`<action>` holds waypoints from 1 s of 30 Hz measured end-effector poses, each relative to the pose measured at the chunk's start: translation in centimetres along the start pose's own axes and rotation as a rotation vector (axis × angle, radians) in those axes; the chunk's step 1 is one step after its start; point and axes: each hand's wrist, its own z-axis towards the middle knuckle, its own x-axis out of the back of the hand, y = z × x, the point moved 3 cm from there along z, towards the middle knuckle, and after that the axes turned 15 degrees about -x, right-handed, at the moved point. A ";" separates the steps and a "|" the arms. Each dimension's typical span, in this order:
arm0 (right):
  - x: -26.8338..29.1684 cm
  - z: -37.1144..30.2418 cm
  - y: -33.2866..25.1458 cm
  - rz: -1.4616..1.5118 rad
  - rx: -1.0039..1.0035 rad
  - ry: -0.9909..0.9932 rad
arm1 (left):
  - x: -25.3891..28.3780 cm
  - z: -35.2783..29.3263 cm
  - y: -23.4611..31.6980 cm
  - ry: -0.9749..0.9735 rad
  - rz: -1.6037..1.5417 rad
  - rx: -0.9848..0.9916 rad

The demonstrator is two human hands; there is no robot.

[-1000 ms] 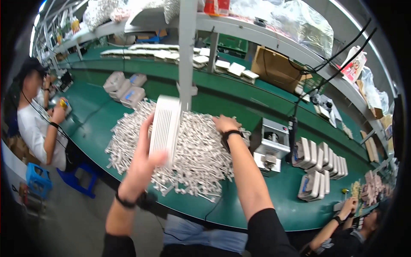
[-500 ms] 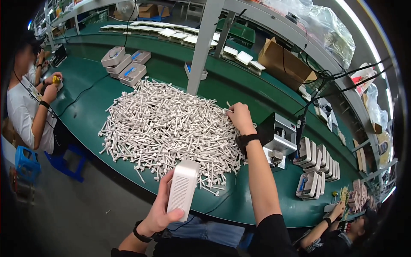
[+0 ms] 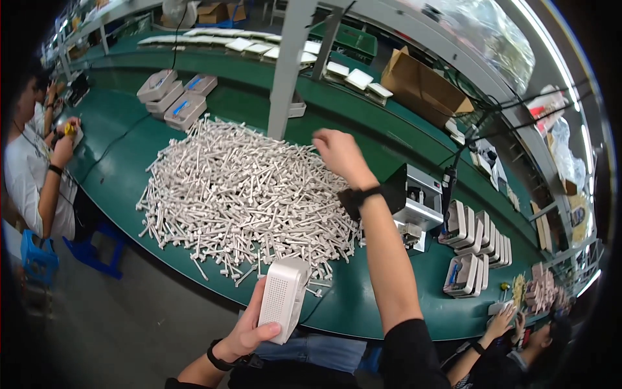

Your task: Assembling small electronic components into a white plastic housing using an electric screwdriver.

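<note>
My left hand grips a white plastic housing near the table's front edge. Rounded at its corners, the housing shows a face full of small holes and is tilted so that one side shows. My right hand is over the far right edge of a big heap of small white rod-shaped plastic parts. Its fingers are curled together, blurred and partly turned away; whatever they hold is hidden.
A metal bench device stands right of my right forearm. Stacked white housings are farther right, and trays at the back left. A grey post rises behind the heap. Co-workers sit at both ends of the green table.
My right hand has lifted and moved left and away from the heap's right edge. My left hand has turned the housing slightly, showing more of its side. The whole view has shifted a little.
</note>
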 end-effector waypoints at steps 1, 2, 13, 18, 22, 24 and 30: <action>-2.5 2.1 1.4 0.055 0.057 0.009 | -0.2 0.1 -0.2 0.012 0.014 -0.005; -4.8 3.0 2.5 -0.028 0.053 -0.032 | -0.5 0.3 -0.4 0.015 0.024 -0.013; -5.0 -3.2 0.3 -0.092 -0.004 -0.292 | 1.5 -0.7 -3.1 0.076 -0.004 0.080; 0.2 -2.7 2.5 0.067 0.020 -0.089 | 0.5 0.0 -3.0 0.089 -0.117 0.099; -1.3 -3.4 5.8 -0.224 -0.055 -0.238 | -0.7 0.2 -4.0 0.075 -0.234 0.125; -2.0 -7.2 3.5 -0.204 0.092 -0.286 | -0.6 -0.2 -4.4 0.099 -0.270 0.118; 2.2 -13.5 3.0 -0.048 0.015 -0.091 | -0.9 -0.6 -5.0 0.005 -0.289 0.114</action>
